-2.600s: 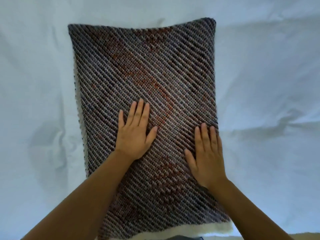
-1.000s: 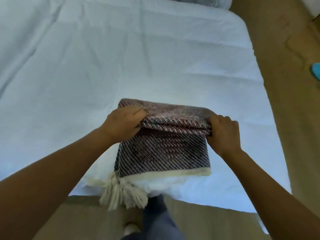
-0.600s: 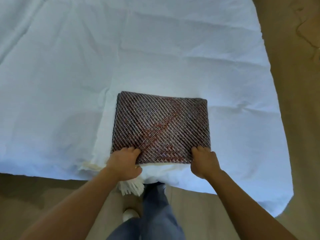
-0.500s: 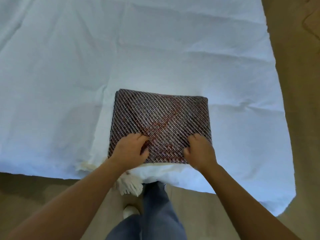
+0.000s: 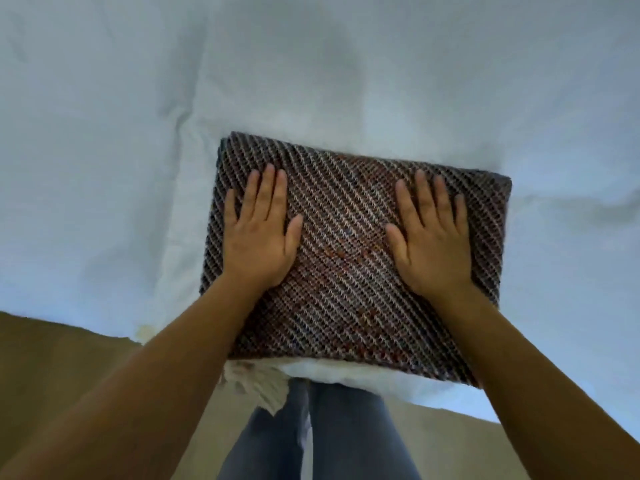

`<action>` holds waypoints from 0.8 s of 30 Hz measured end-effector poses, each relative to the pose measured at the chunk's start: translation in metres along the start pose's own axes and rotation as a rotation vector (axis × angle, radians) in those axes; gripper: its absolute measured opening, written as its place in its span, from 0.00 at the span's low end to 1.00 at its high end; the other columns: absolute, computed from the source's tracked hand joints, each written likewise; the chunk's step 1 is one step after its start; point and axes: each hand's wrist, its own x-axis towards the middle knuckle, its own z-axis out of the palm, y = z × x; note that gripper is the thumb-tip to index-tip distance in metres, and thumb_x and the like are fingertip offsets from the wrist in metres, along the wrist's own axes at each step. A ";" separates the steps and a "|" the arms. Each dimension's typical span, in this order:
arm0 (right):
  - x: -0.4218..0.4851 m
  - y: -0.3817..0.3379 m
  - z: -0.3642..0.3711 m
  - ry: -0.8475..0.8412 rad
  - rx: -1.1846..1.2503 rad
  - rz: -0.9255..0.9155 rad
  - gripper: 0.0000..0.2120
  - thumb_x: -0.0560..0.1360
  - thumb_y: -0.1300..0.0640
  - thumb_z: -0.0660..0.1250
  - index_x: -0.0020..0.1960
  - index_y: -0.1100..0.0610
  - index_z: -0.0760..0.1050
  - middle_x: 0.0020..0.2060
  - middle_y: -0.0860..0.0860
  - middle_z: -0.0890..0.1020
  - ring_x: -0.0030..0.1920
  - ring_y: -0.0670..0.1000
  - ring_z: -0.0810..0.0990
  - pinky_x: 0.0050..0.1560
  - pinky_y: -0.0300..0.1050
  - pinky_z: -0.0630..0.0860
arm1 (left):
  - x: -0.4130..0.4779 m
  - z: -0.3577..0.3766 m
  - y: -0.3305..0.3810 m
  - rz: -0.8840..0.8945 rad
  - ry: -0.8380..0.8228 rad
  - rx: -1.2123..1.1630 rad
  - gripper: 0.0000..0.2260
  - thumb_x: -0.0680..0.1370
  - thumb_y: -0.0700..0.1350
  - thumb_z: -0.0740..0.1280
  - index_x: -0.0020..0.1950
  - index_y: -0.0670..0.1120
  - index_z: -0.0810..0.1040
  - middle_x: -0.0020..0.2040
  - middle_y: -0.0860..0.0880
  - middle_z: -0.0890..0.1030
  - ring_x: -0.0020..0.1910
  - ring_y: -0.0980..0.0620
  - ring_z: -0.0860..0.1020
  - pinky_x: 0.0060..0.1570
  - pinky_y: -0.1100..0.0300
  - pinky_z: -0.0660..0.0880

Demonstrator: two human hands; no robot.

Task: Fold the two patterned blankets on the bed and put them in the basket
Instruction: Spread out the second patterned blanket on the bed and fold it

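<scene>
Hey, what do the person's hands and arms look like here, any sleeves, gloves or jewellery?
The left hand and right hand are bare: no gloves, and no rings show on the fingers. The forearms are uncovered to the frame's edge, with no sleeve, watch or bracelet in view. Below, the legs wear blue jeans.

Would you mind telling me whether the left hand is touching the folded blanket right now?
Touching. The head view shows the left hand lying flat, fingers straight, directly on the folded blanket.

No writing, label, brand, number or sign can be read anywhere in view.
</scene>
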 end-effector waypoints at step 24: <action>-0.113 -0.027 -0.026 -0.102 0.343 0.181 0.25 0.74 0.48 0.62 0.67 0.60 0.70 0.66 0.61 0.73 0.65 0.61 0.71 0.64 0.50 0.65 | -0.084 -0.009 -0.052 -0.290 -0.090 -0.542 0.39 0.73 0.63 0.61 0.76 0.45 0.49 0.76 0.41 0.56 0.74 0.43 0.56 0.71 0.44 0.55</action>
